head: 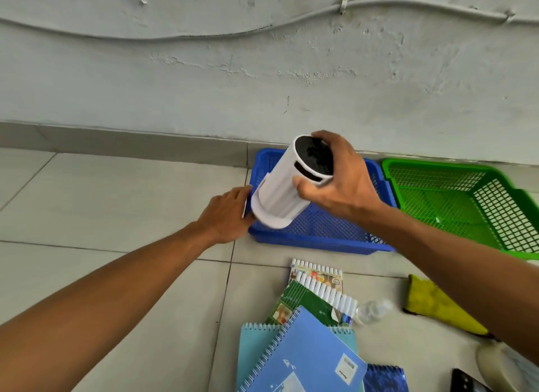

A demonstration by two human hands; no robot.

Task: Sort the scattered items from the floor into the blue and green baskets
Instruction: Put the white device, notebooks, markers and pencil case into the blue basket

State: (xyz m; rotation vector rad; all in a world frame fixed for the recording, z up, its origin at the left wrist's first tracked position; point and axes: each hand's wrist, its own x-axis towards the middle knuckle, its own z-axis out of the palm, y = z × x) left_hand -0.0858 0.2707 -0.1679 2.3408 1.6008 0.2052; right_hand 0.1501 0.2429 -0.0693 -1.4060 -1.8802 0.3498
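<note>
On a tiled floor, the left hand (226,213) rests with relaxed fingers against the left rim of the blue basket (320,234). Above that basket, the right hand (335,178) grasps a tilted white cylinder (280,193) by its black top. To the right sits the green basket (466,199). Spiral notebooks (300,353) and a yellow cloth (431,304) lie nearer on the floor.

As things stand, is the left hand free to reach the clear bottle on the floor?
Probably yes: the left hand only rests on the blue basket rim, holding nothing, and open floor lies toward the clear bottle, beside the notebooks.
</note>
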